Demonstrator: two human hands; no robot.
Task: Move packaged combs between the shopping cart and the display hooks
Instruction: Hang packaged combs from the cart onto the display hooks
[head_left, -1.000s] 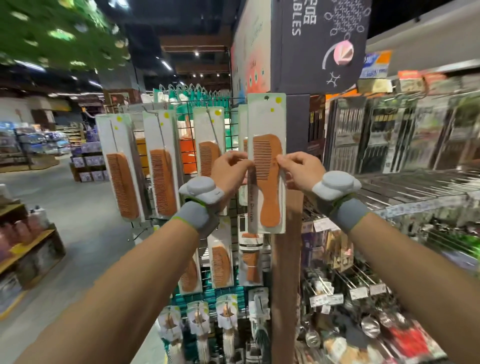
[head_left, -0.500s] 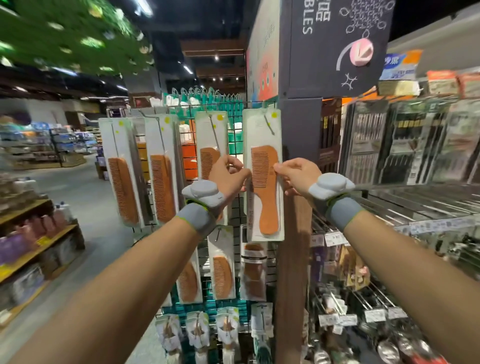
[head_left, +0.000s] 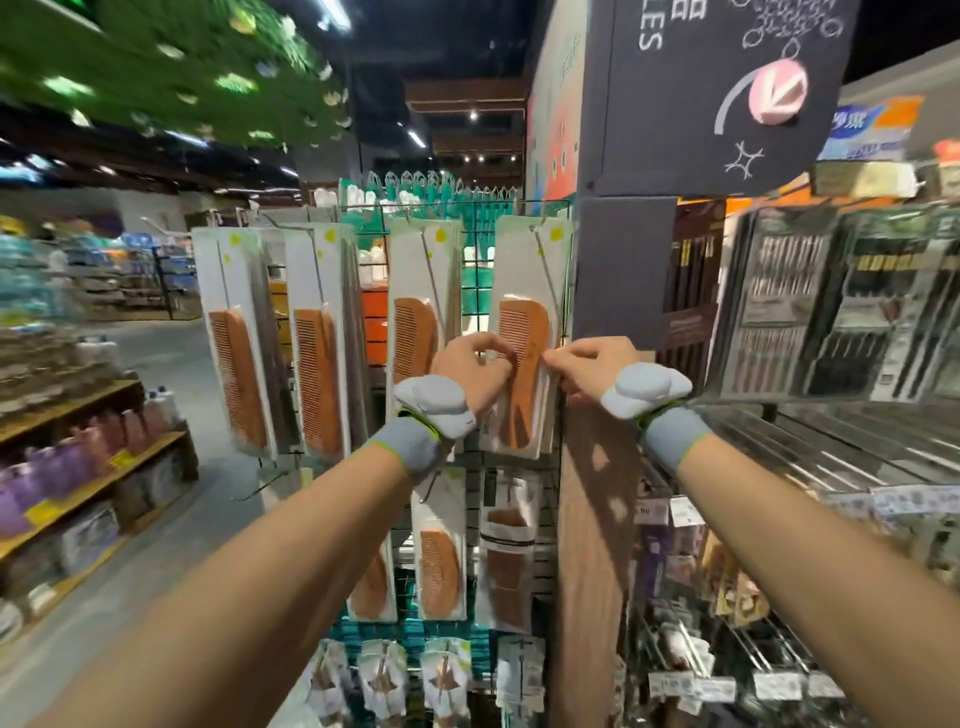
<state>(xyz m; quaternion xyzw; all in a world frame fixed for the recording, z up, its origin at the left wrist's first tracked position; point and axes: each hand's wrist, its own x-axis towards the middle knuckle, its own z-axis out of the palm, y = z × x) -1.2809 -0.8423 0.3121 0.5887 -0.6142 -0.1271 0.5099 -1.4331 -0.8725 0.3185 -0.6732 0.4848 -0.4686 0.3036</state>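
A packaged wooden comb (head_left: 524, 332) on a white card hangs from the rightmost display hook (head_left: 545, 260) of the wire grid. My left hand (head_left: 475, 371) pinches the card's left edge at mid-height. My right hand (head_left: 592, 366) pinches its right edge. Three more rows of packaged combs (head_left: 317, 343) hang on hooks to the left. The shopping cart is out of sight.
Smaller comb packs (head_left: 439, 561) hang on lower hooks of the grid. A wooden post (head_left: 592, 545) stands just right of the grid. Wire shelving with packaged utensils (head_left: 831, 312) fills the right. Low shelves with goods (head_left: 78, 467) line the aisle on the left.
The comb pack has gone back along the rightmost hook against the stack, with both hands still on its edges. The view has tilted slightly upward.
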